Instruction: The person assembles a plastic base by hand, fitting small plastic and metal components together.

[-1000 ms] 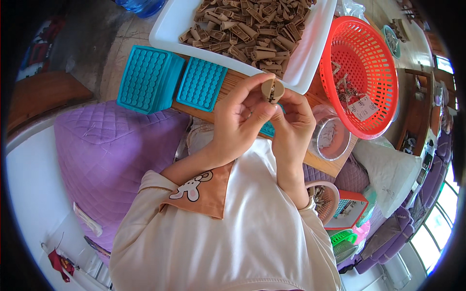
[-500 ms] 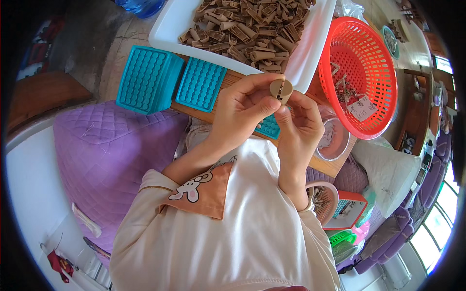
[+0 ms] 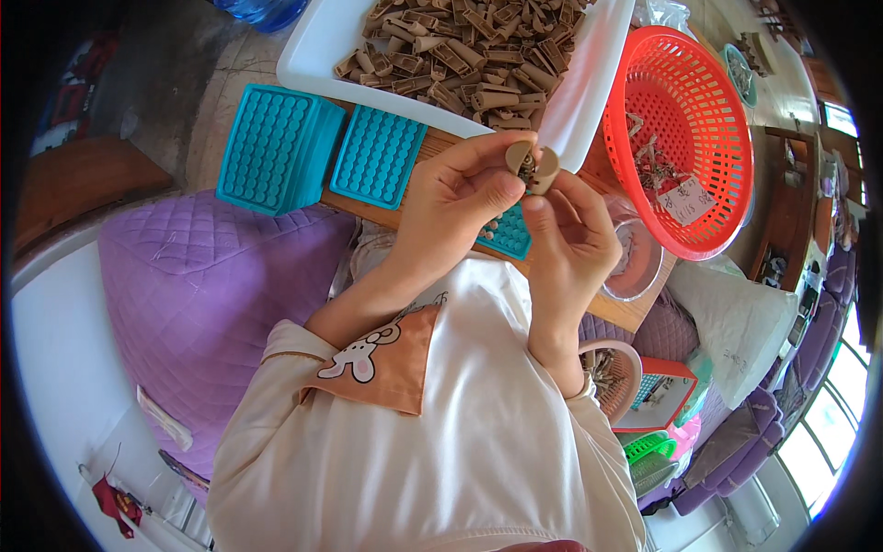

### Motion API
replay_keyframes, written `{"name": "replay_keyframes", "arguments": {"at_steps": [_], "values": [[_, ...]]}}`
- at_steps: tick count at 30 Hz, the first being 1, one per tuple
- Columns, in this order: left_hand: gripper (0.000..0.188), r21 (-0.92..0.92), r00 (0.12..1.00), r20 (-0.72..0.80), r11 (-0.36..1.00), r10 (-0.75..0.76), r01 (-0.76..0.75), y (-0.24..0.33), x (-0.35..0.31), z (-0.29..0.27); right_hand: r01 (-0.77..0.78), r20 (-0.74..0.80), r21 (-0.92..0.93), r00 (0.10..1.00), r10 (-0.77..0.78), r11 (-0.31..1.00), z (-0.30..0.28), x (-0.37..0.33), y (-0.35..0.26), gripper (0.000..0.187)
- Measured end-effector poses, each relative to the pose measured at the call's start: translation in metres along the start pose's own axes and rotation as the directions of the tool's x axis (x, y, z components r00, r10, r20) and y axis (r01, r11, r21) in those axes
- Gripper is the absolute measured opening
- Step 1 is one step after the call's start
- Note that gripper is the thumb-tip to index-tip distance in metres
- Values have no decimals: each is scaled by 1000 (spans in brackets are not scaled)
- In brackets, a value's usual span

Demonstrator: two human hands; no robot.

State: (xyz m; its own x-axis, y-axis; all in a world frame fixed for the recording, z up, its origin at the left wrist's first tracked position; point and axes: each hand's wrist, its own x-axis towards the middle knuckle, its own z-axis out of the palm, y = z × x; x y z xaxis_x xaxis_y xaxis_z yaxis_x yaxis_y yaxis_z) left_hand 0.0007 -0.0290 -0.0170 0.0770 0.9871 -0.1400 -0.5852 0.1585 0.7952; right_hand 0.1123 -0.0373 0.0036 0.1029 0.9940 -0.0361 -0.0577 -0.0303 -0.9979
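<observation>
Fingertips (image 3: 503, 187) closed in a pinch, our left hand (image 3: 443, 204) holds one brown half-shell (image 3: 518, 155) and our right hand (image 3: 578, 241) its mate (image 3: 547, 172), a gap between them, above the desk (image 3: 627, 313). We expect both light, stiff and smooth, best held by the curved outsides. Our fingers hide their lengths, and the bits (image 3: 527, 171) between are too small to make out. Farther out, the top edge crops the tub (image 3: 317, 63) of pieces (image 3: 469, 64).

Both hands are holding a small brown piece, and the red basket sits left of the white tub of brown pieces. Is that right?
Not quite: the head view shows the red basket right of the white tub of brown pieces. The left hand and right hand do hold a small brown piece.
</observation>
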Motion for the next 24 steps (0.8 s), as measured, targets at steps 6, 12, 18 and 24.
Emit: {"name": "replay_keyframes", "arguments": {"at_steps": [6, 12, 18, 24], "values": [[38, -66, 997, 70, 997, 38, -33, -1, 1, 4, 49, 29, 7, 998, -49, 999, -5, 1, -2, 24], [38, 33, 995, 66, 997, 70, -72, -3, 1, 6, 29, 6, -9, 1000, -29, 1000, -3, 5, 1, 22], [43, 212, 994, 87, 974, 61, -78, -1, 0, 4, 26, 25, -121, 999, -23, 992, -6, 5, -3, 19], [33, 188, 970, 24, 952, 242, -242, -8, -5, 16, 119, 58, -234, 992, -108, 965, -3, 3, 8, 23]]}}
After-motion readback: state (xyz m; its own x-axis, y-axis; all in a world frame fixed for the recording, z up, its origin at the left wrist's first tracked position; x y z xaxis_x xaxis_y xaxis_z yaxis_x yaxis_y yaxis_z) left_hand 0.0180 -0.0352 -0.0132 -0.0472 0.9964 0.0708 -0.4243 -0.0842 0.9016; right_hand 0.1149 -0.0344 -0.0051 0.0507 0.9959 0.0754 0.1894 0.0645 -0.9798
